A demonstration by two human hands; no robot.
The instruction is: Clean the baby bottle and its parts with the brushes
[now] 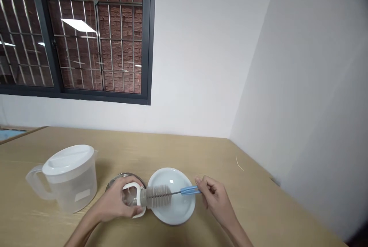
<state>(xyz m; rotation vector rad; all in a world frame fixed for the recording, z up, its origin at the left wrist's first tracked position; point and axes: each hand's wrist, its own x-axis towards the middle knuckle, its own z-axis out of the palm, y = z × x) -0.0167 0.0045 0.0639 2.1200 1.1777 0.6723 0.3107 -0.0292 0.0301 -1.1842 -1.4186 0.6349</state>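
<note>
My left hand (116,201) is wrapped round a small clear bottle (130,198) with a white handle piece, lying on its side in the air with its mouth to the right. In my right hand (211,197) is the blue handle of a bottle brush (161,196). Its pale bristles are at the bottle's mouth; how far they reach inside I cannot tell. Below the brush sits a white bowl (184,206) on the table. Behind my left hand shows part of a round metal dish (125,175), mostly covered by the hand.
A translucent lidded pitcher (76,187) stands to the left, its handle facing left. A thin pale strand (239,164) lies on the wooden table (258,205) at right. White walls and a barred window (97,40) rise behind the table.
</note>
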